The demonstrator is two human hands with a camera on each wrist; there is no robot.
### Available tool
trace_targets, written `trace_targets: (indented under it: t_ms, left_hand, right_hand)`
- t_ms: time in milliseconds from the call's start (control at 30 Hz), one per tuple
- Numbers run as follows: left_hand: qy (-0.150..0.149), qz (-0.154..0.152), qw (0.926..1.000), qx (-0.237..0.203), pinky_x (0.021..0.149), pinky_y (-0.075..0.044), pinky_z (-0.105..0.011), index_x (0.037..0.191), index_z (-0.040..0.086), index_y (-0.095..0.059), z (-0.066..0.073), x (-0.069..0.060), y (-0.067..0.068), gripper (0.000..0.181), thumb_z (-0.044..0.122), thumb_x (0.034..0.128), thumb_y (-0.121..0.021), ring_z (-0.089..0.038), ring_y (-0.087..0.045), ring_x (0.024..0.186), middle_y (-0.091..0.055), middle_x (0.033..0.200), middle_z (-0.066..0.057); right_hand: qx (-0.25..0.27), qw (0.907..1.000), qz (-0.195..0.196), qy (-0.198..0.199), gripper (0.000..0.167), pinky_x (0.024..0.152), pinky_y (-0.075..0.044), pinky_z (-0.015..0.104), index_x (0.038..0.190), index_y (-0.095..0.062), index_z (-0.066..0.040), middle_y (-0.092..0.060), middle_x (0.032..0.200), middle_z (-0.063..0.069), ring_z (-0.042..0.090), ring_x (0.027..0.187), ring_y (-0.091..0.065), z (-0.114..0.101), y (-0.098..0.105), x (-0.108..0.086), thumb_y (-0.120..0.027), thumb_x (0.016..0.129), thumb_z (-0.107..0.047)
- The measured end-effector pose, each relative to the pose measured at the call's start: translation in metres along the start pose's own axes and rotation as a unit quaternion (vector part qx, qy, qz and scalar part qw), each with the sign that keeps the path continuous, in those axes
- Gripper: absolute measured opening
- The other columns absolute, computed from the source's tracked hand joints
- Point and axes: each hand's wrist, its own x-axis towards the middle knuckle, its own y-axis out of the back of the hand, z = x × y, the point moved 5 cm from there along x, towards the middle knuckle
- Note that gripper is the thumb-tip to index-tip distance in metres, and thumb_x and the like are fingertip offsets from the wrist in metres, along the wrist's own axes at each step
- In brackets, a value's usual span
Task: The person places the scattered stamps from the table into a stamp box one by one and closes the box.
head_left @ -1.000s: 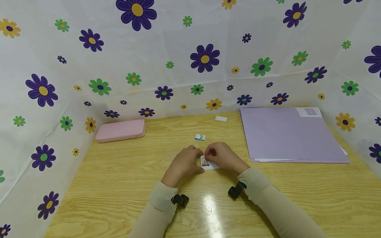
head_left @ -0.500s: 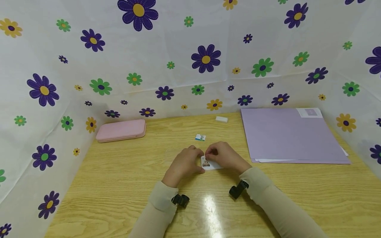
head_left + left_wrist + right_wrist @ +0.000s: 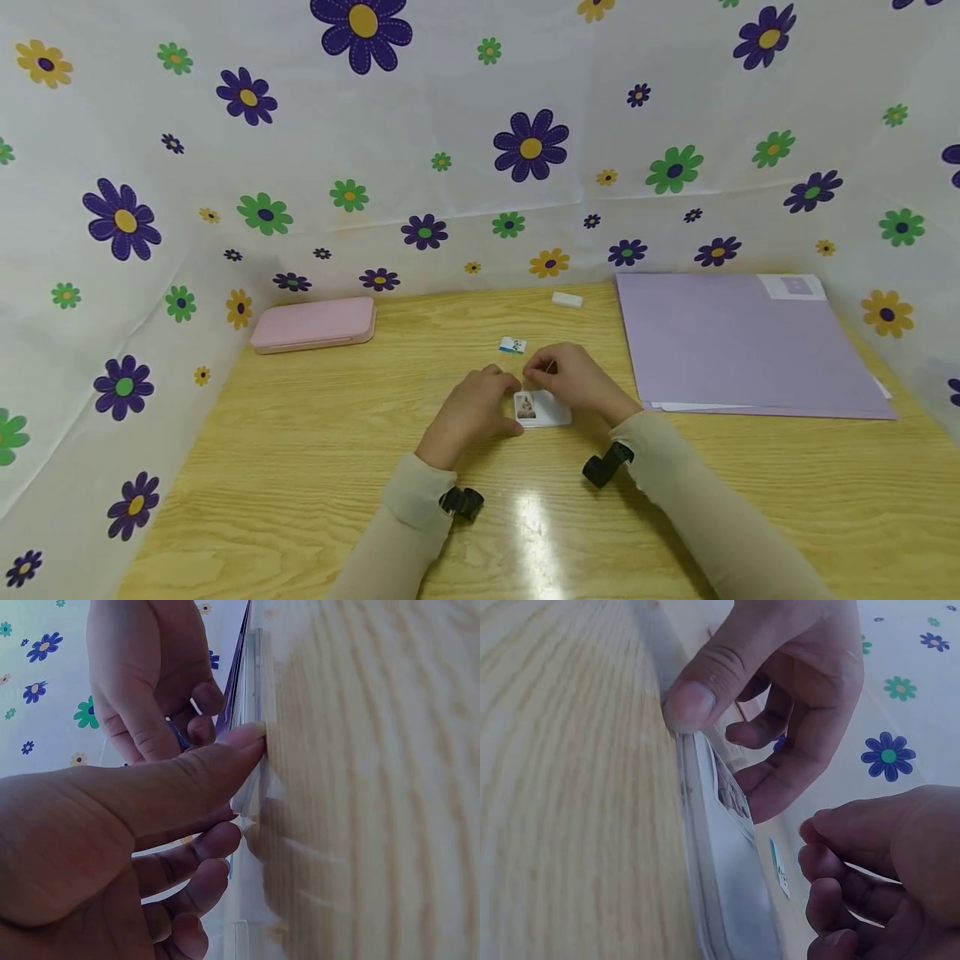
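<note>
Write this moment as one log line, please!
left grip: holds white card by its edges | right grip: above card, fingertips together, nothing visibly held | pink case: back left | purple folder: right

Beige sleeves (image 3: 401, 533), black wrist cameras (image 3: 462, 503)

The white card (image 3: 551, 408) is rectangular with rounded corners and has a small brownish picture (image 3: 526, 406) near its left end. It lies flat on the table (image 3: 300, 467), and its near edge shows thin layers
</note>
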Motion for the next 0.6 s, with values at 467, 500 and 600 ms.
trace_targets:
  t_ms: [467,500,600]
  left_hand:
    - [-0.002,-0.002,1.0000,0.008,0.089,-0.047,-0.038,0.125,0.011,-0.066,0.000,0.003,-0.001,0.056,0.033,0.0770,-0.087,-0.026,-0.055,0.102,-0.059,0.116,-0.004]
    - [-0.002,-0.003,1.0000,0.008,0.090,-0.047,-0.039,0.124,0.011,-0.066,0.000,0.003,-0.001,0.056,0.033,0.0770,-0.087,-0.026,-0.055,0.103,-0.059,0.116,-0.004]
    - [0.001,-0.003,1.0000,0.002,0.091,-0.047,-0.039,0.124,0.011,-0.066,0.000,0.002,-0.001,0.056,0.032,0.0771,-0.087,-0.026,-0.055,0.103,-0.059,0.117,-0.004]
  right_hand:
    - [-0.024,0.9995,0.018,-0.011,0.014,0.072,-0.049,0.033,0.103,-0.073,-0.007,-0.066,0.092,0.000,0.018,0.081,-0.058,0.004,0.010,0.025,-0.061,0.099,-0.014]
    - [-0.025,0.9994,0.017,-0.016,0.014,0.073,-0.050,0.033,0.104,-0.072,-0.007,-0.066,0.092,0.001,0.019,0.082,-0.058,0.004,0.010,0.026,-0.061,0.099,-0.014]
    - [-0.027,0.9992,0.016,-0.026,0.016,0.074,-0.050,0.034,0.108,-0.071,-0.006,-0.065,0.094,0.003,0.020,0.083,-0.058,0.003,0.010,0.032,-0.061,0.099,-0.014]
